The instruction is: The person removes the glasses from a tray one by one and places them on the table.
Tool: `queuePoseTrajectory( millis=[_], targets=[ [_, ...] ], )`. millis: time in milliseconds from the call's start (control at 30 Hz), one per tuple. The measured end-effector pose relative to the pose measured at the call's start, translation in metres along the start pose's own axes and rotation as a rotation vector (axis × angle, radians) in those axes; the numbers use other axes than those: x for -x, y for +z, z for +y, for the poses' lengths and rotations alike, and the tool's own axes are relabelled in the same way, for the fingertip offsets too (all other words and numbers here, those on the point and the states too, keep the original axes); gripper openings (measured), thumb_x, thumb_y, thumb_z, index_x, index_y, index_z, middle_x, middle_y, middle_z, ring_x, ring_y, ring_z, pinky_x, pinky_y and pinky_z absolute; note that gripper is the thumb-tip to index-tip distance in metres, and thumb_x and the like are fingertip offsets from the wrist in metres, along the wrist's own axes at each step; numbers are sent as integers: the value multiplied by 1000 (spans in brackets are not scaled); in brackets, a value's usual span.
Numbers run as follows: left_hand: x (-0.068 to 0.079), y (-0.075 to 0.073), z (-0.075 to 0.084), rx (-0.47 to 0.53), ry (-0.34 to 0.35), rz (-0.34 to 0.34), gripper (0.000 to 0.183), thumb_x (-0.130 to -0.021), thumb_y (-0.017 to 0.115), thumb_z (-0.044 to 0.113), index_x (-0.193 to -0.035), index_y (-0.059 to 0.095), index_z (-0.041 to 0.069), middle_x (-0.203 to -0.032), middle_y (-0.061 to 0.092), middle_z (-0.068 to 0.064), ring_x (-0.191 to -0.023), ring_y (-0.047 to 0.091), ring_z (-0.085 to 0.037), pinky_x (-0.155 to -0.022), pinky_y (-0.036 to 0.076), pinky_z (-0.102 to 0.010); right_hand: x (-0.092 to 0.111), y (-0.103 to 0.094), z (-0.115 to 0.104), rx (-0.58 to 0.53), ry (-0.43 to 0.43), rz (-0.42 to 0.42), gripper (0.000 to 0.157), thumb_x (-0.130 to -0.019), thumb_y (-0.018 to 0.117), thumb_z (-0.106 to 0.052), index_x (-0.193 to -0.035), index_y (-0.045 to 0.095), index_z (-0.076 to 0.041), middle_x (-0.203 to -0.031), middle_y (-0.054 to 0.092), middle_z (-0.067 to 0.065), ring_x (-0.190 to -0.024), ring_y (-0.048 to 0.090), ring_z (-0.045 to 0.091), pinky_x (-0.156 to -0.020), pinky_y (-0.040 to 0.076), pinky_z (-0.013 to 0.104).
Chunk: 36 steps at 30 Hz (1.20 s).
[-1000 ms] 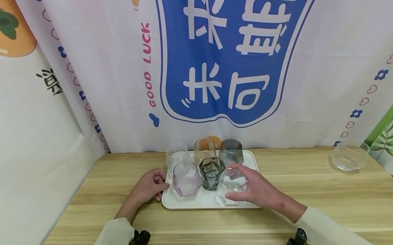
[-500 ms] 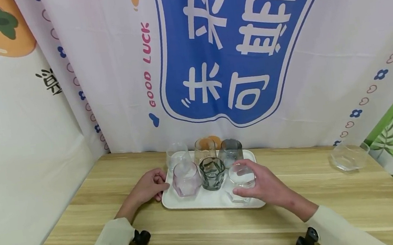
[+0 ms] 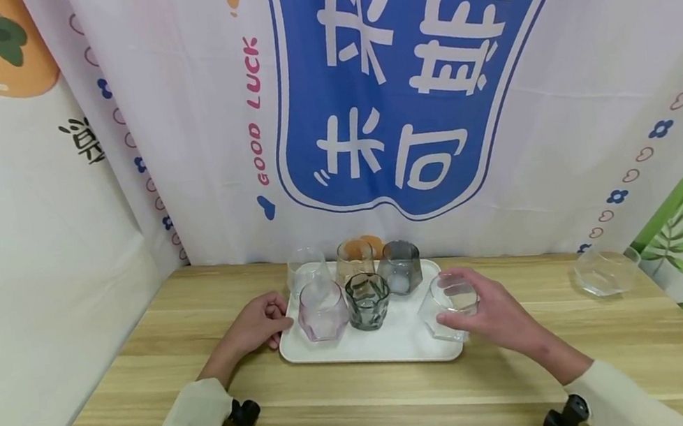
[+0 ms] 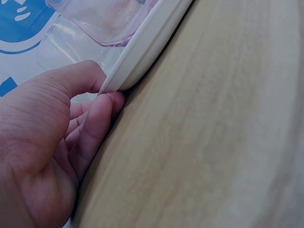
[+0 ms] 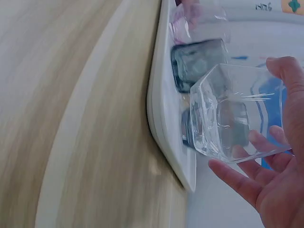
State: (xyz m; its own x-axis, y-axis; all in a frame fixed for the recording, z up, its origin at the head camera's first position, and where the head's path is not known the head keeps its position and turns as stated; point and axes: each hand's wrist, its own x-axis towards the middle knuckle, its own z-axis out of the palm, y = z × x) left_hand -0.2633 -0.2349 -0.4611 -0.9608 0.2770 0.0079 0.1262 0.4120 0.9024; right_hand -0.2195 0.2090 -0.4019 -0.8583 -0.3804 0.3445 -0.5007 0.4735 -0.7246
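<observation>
The right hand (image 3: 494, 308) has its grip clamped around a clear glass (image 3: 446, 299) over the right end of the tray (image 3: 388, 346), its base seemingly just off the surface. The left hand (image 3: 263, 322) has its grip clamped on the tray's left edge.

Smooth walls could let the glass slip, and a low base could catch the tray's right rim — that might jolt the tray or tip the glass. A tug from the left hand could set the glasses knocking.

Pink (image 3: 323, 313) and dark green (image 3: 368, 301) glasses stand along the tray's near side; clear, amber (image 3: 356, 260) and grey (image 3: 401, 269) ones line its far side. Well right of the tray, another glass vessel (image 3: 606, 272) sits on the tabletop (image 3: 339, 410) — nearly invisible, so easily bumped.
</observation>
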Motion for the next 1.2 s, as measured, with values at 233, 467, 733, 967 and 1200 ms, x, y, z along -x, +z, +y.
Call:
queuePoseTrajectory(
  millis=[233, 467, 733, 967, 1200],
  targets=[
    [-2, 1, -1, -15, -19, 6, 18, -93, 70, 1, -103, 55, -3, -71, 57, -7, -52, 57, -16, -45, 51, -25, 8, -28, 11, 82, 31, 58, 62, -86, 86, -22, -137, 55, -5, -127, 66, 18, -113, 66, 40, -82, 60, 43],
    [-3, 1, -4, -10, -18, 11, 18, -93, 70, 1, -103, 55, -3, -71, 57, -8, -53, 57, -17, -46, 51, -25, 12, -59, 27, 180, 77, 115, 59, -88, 84, -25, -136, 55, -6, -126, 67, 17, -112, 67, 40, -80, 58, 33],
    [-3, 1, -2, -11, -21, 11, 18, -94, 70, 1, -104, 55, -3, -71, 57, -8, -53, 57, -17, -46, 51, -25, 16, -89, 44, 238, 193, 135, 69, -93, 79, -37, -144, 48, -4, -134, 62, 22, -119, 61, 46, -85, 57, 56],
    [-2, 1, -2, 4, -16, 1, 18, -94, 69, 2, -103, 54, -3, -72, 58, -7, -53, 57, -16, -47, 51, -24, 19, -114, 59, 265, 266, 158, 76, -95, 75, -41, -149, 42, 1, -138, 56, 31, -121, 57, 52, -88, 52, 67],
    [-3, -1, -2, -9, 2, -4, 17, -93, 69, 2, -102, 55, -2, -71, 58, -7, -53, 58, -16, -46, 52, -26, 22, -131, 77, 253, 293, 173, 77, -97, 74, -35, -151, 37, 5, -140, 50, 36, -124, 52, 56, -90, 50, 67]
  ],
)
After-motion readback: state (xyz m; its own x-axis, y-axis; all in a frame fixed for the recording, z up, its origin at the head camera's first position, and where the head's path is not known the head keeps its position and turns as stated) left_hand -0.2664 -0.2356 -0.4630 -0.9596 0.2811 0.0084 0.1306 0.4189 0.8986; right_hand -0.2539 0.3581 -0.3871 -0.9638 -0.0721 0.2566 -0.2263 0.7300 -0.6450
